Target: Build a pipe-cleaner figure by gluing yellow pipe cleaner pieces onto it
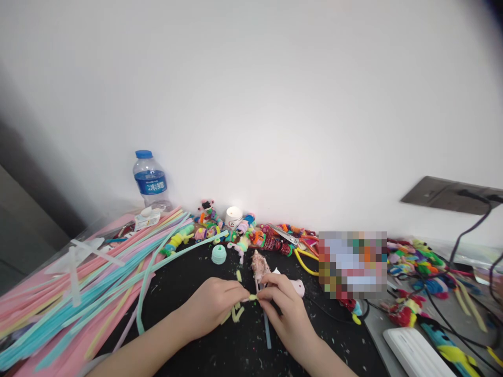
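My left hand (214,305) and my right hand (286,310) meet low over the black work surface (184,290). Between their fingertips is a short pale yellow pipe cleaner (253,297), pinched from both sides. Bent yellow pipe cleaner pieces (237,313) lie beside my left fingers. Just beyond the right fingers is a brownish, rough-textured clump (259,266), partly covered by them. A translucent bluish stick (268,331) lies under my right hand. A pale pink handle-like object (297,287) shows behind that hand; the rest of it is hidden.
Long pastel pipe cleaners (118,277) spread across the left. A water bottle (150,180) stands against the wall. Along the back are a mint-green coil (219,255), small pipe-cleaner figures (208,228), a white cup (233,215) and yellow-handled scissors (304,262). Cables and a white box (416,351) lie right.
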`<state>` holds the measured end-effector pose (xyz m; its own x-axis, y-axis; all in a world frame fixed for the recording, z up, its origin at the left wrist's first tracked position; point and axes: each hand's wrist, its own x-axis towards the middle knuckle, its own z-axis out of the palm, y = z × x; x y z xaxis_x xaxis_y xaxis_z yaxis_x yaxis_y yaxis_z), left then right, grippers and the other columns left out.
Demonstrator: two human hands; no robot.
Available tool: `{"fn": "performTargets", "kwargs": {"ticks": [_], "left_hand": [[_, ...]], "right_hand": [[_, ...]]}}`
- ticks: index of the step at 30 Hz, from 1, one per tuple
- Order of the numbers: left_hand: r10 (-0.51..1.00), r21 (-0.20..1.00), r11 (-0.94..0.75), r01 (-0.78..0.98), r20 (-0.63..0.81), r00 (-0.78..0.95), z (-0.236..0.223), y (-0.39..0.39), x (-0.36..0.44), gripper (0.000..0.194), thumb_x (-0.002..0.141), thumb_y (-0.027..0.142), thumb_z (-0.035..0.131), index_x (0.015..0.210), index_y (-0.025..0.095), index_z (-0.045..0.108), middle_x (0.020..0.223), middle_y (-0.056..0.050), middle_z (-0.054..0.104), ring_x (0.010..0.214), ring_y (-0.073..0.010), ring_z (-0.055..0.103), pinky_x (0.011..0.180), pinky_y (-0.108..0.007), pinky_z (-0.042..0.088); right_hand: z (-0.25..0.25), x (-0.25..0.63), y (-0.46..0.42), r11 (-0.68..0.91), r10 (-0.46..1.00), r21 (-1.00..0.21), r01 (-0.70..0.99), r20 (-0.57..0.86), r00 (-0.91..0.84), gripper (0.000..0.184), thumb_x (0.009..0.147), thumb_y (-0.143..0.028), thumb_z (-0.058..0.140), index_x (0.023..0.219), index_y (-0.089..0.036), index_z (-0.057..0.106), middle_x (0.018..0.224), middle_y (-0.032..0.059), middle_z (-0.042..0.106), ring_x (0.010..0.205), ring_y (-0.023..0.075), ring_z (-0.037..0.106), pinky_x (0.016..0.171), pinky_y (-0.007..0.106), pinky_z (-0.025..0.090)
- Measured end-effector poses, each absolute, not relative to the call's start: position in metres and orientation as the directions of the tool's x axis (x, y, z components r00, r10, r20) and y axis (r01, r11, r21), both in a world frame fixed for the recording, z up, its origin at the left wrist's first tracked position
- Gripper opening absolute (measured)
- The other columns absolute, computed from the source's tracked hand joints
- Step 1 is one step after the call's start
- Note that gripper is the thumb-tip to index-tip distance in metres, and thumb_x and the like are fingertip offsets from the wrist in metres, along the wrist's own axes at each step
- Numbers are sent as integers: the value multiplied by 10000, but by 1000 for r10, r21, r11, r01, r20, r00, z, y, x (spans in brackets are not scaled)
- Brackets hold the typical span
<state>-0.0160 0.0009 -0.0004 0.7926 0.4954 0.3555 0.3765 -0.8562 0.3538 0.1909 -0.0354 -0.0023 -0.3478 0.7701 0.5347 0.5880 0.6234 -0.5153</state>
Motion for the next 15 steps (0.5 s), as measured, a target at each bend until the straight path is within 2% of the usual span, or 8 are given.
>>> {"fn": "performTargets", "kwargs": {"ticks": [15], "left_hand": [[505, 365, -856, 366, 440, 743, -3, 4, -15, 233, 932, 185, 349, 991, 159, 574, 850, -54, 646, 744, -144, 605, 635, -221, 443]], "right_hand": [[0, 191, -35, 614, 775, -521, 593, 539, -330, 142, 816, -85, 521, 845, -204, 592, 965, 71, 564, 920, 196, 550, 783, 330, 476]]}}
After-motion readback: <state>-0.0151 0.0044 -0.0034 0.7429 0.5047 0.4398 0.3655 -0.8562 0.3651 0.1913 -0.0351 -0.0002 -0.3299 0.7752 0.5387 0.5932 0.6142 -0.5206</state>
